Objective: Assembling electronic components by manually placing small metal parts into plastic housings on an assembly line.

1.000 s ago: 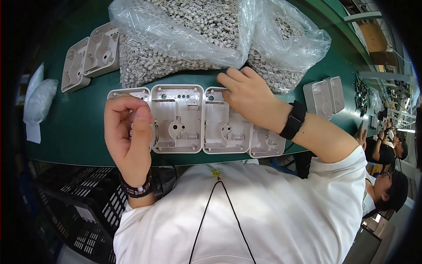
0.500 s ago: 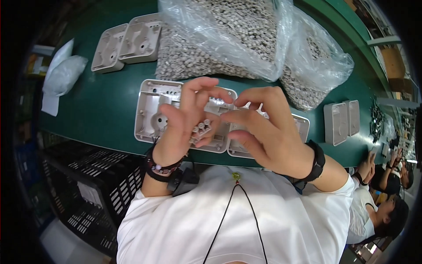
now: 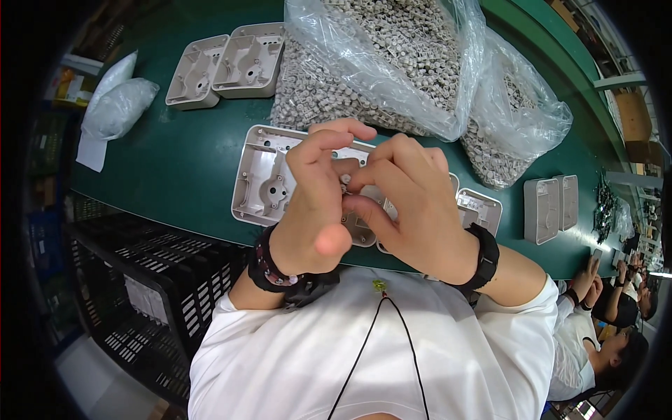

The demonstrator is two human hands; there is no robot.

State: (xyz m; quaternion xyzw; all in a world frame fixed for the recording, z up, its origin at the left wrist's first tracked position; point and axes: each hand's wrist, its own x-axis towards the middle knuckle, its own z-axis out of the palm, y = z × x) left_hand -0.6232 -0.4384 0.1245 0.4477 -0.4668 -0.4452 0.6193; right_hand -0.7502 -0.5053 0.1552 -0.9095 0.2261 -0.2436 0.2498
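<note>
My left hand (image 3: 308, 199) is cupped palm inward, its fingers curled around small pale-grey plastic parts (image 3: 345, 180). Most of those parts are hidden behind the fingers. From the right, my right hand (image 3: 420, 206) reaches in with thumb and fingertips closed on one part at the left palm. Both hands hover above a row of open, light-grey plastic housings. The left housing (image 3: 260, 171) shows ribs, posts and a round hole; another housing (image 3: 481, 208) shows beyond my right wrist. The housings between are mostly covered by my hands.
Behind the housings, a large clear bag (image 3: 329, 91) of small grey parts lies beside a smaller one (image 3: 497, 143). More housings stand back left (image 3: 248, 63) and right (image 3: 541, 210). A black crate (image 3: 157, 280) sits below the green table's left edge. People (image 3: 588, 343) sit far right.
My right hand has moved left and down, its fingertips now meeting the left palm. My left hand has turned and curled, hiding most of the parts. The whole view has shifted slightly.
</note>
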